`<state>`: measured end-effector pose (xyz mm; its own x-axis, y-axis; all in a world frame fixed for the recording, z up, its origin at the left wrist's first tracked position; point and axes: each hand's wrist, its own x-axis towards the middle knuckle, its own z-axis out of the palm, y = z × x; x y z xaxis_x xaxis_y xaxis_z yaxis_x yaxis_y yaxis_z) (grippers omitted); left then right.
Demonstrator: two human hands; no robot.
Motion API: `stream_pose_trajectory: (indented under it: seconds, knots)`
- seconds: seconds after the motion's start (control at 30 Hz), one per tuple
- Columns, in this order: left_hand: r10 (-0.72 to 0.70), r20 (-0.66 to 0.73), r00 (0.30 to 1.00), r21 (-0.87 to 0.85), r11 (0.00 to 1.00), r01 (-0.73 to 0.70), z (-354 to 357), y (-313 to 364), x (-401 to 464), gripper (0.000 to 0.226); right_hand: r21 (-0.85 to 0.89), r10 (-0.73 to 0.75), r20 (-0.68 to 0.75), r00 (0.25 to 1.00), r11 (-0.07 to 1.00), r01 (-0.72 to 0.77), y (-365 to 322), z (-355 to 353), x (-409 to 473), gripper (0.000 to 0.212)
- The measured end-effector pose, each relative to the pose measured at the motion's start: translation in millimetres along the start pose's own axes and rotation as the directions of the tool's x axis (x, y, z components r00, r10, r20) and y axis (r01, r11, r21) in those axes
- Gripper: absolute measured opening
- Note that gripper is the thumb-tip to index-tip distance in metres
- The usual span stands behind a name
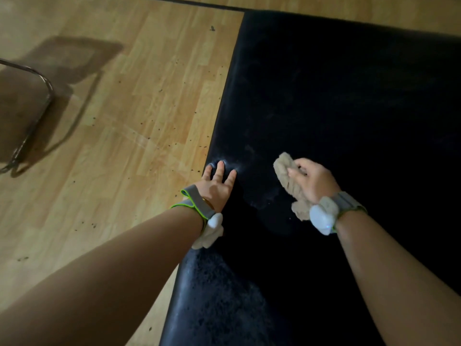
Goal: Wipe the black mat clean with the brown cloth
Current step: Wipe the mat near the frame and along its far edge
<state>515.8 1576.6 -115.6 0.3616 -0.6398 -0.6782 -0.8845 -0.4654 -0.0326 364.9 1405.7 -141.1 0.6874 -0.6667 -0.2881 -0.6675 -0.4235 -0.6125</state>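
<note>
A large black mat [336, 101] covers the right half of the floor, with faint dusty smears on it. My left hand [218, 182] lies flat near the mat's left edge, fingers spread and pressing down. My right hand [313, 179] is closed around a bunched brown cloth [289, 181], which rests on the mat to the right of my left hand. One end of the cloth trails back under my right wrist. Both wrists carry grey straps with white sensors.
Wooden floor [112, 121] with scattered dark crumbs lies left of the mat. A metal chair leg [37, 113] and its shadow stand at the far left. A dark strip runs along the floor beyond the mat's far edge.
</note>
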Motion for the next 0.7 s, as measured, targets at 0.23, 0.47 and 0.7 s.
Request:
stream_pose_trajectory:
  seconds: [0.23, 0.47, 0.7]
  knots:
    - [-0.001, 0.007, 1.0, -0.005, 1.0, 0.001, 0.1, -0.2, 0.2, 0.084, -0.363, -0.01, -0.354, 0.935, 0.923, -0.128, -16.4, 18.0, -2.0, 0.035]
    - [0.003, 0.01, 1.0, -0.017, 1.0, -0.003, 1.0, -1.2, 2.2, 0.083, -0.473, -0.274, -0.516, 0.812, 0.881, -0.003, -3.2, 44.7, -9.7, 0.034]
    - [0.012, 0.012, 1.0, -0.031, 0.999, -0.011, 4.9, -3.3, 6.5, 0.091, -0.342, 0.023, -0.501, 0.865, 0.913, -0.222, -28.6, 62.0, -8.2, 0.025]
